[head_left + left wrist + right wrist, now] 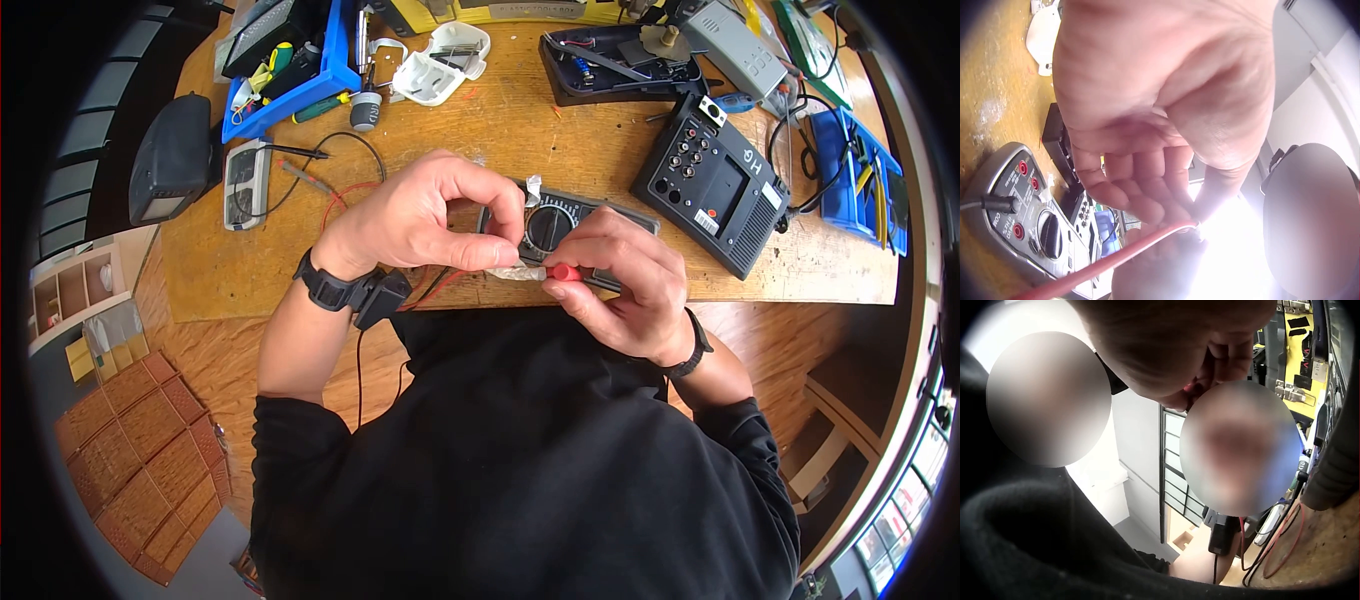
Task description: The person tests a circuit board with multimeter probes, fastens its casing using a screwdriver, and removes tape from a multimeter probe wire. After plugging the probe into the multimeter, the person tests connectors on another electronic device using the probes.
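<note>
My left hand (425, 215) pinches at a whitish strip of tape (512, 272) wrapped about the red test lead, thumb and forefinger together. In the left wrist view the red test lead (1110, 257) runs up to those fingertips. My right hand (630, 280) grips the lead's red plug (566, 272) between thumb and fingers. Under both hands lies a grey multimeter (495, 228) with a round black dial (549, 228). A black plug (1001, 204) sits in its COM socket, and a torn scrap of tape (534, 188) sticks to its edge.
A black device (712, 185) with round sockets lies to the right, near an open black tray (622, 65) of parts. Blue bins (345, 60) of tools stand at both ends of the bench. Loose red and black leads (335, 195) lie left of the meter, beside a white-edged case (246, 185).
</note>
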Demonstrator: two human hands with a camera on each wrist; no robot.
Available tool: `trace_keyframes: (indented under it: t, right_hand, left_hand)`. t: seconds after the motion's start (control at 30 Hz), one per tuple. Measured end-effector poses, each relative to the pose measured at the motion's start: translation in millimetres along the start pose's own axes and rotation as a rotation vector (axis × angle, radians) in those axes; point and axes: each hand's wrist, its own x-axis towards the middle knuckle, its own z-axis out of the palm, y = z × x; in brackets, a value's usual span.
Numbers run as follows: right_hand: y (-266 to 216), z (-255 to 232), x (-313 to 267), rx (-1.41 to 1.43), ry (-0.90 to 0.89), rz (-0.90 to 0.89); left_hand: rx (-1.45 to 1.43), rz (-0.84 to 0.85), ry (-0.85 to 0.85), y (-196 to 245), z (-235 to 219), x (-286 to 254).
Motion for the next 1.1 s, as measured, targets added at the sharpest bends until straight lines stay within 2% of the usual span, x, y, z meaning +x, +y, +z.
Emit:
trace_keyframes:
  t: [0.3, 0.47, 0.53, 0.57, 0.67, 0.7, 0.8, 0.87, 1.1]
  right_hand:
    - [-3.4, 0.9, -2.1, 0.016, 0.024, 0.110]
    - [-2.9, 5.9, -4.1, 0.025, 0.118, 0.313]
    - [-1.8, 9.7, -5.4, 0.045, 0.160, 0.358]
    - [-1.1, 11.8, -6.4, 0.065, 0.203, 0.403]
    - [2.1, 15.8, -8.8, 0.103, 0.245, 0.466]
    - [1.8, 16.0, -8.3, 0.102, 0.246, 0.465]
    - [-0.7, 16.5, -7.7, 0.114, 0.235, 0.521]
    - [-1.6, 17.1, -7.3, 0.137, 0.257, 0.571]
    - [0.1, 16.5, -7.8, 0.133, 0.279, 0.549]
  left_hand:
    - [0.216, 0.137, 0.061, 8.9, -3.2, -2.0]
    - [0.375, 0.236, 0.127, 23.1, 7.9, -3.3]
    - [0.639, 0.325, 0.154, 27.2, 15.5, -3.3]
    - [0.639, 0.324, 0.154, 28.5, 20.3, -2.5]
    - [1.036, 0.546, 0.224, 30.6, 35.1, -0.9]
    - [1.037, 0.547, 0.223, 30.2, 39.1, -3.1]
    - [1.288, 0.588, 0.233, 26.7, 50.6, -9.9]
    - [1.321, 0.585, 0.241, 31.3, 55.0, -13.3]
    - [1.362, 0.554, 0.242, 39.6, 54.3, -21.0]
